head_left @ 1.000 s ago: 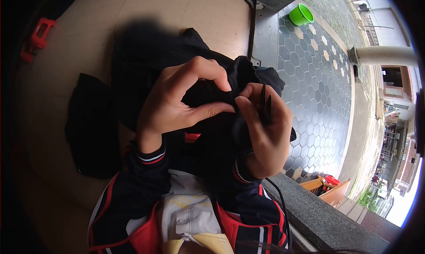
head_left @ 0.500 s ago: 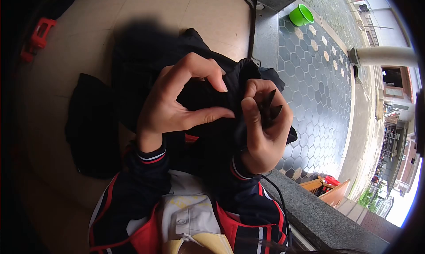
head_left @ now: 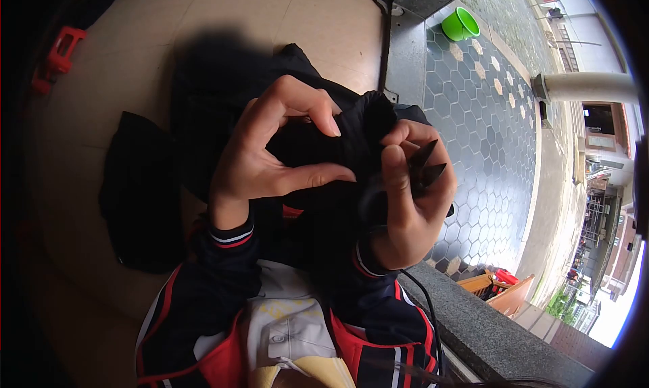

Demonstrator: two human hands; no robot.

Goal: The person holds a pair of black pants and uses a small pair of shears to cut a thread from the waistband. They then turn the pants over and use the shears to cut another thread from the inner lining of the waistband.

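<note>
Stretching a fold of the black garment (head_left: pixel 307 148) between curled forefinger and straight thumb, the left hand (head_left: pixel 260 165) grips the cloth up in front of the chest, with the rest of the fabric spilling over the lap toward the floor. The right hand (head_left: pixel 405 209) sits just beside it, closed around a pair of small thread snips (head_left: pixel 424 166) whose dark blades stand parted and point up and away (the thumb looks to press on the cloth too, though I cannot tell for certain). The two hands are close together but not touching.

Black blades against black fabric are hard to tell apart, so a misjudged bite could cut the weave rather than a loose thread. The left fingertips also lie near the points, and a slip could nick them. A second dark cloth (head_left: pixel 138 192) lies on the floor nearby.
</note>
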